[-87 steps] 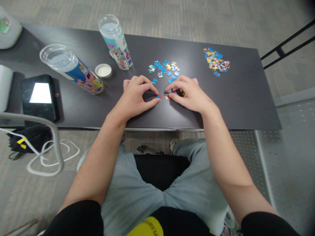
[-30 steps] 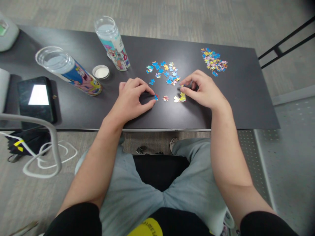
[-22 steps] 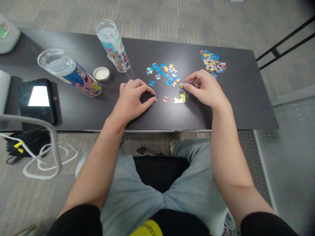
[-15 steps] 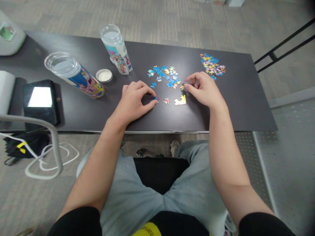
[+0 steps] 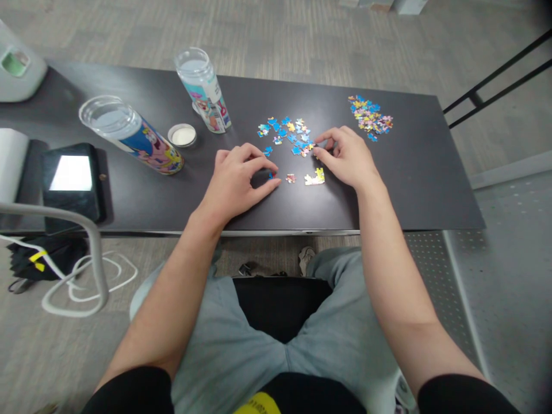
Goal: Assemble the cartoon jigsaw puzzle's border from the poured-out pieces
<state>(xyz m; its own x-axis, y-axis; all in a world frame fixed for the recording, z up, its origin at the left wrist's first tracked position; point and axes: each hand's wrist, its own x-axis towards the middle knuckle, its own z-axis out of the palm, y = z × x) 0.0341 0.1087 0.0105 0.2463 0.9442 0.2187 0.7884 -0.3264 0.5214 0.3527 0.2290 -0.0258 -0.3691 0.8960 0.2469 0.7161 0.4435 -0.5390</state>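
On a dark bench (image 5: 414, 172), with grey carpet (image 5: 276, 40) running beyond it, lies a loose cluster of puzzle pieces (image 5: 292, 138), mostly blue. Well to the right of the cluster, as the sitter sees it, there's a denser pile of pieces (image 5: 371, 118), and farther right than that a black metal rail (image 5: 476, 99). Left of the cluster stands a printed clear jar (image 5: 211, 103); farther left come a round white lid (image 5: 183, 135), a second printed jar (image 5: 149, 144) and a black tablet (image 5: 71, 172) with a lit screen. A pale bent tube (image 5: 97, 247), also well left of the cluster, passes in front of the tablet's near end.

Just nearer the sitter than the cluster sit a small red piece (image 5: 290, 179) and a yellow-and-white section (image 5: 315, 177). Near the cluster's left front, the left hand (image 5: 235, 181) has thumb and forefinger tips slightly parted, with a blue-and-red piece (image 5: 272, 175) in the gap. At the cluster's right front edge, the right hand (image 5: 345, 155) has its fingertips close together; they block the view, so I can't tell whether anything is pinched.
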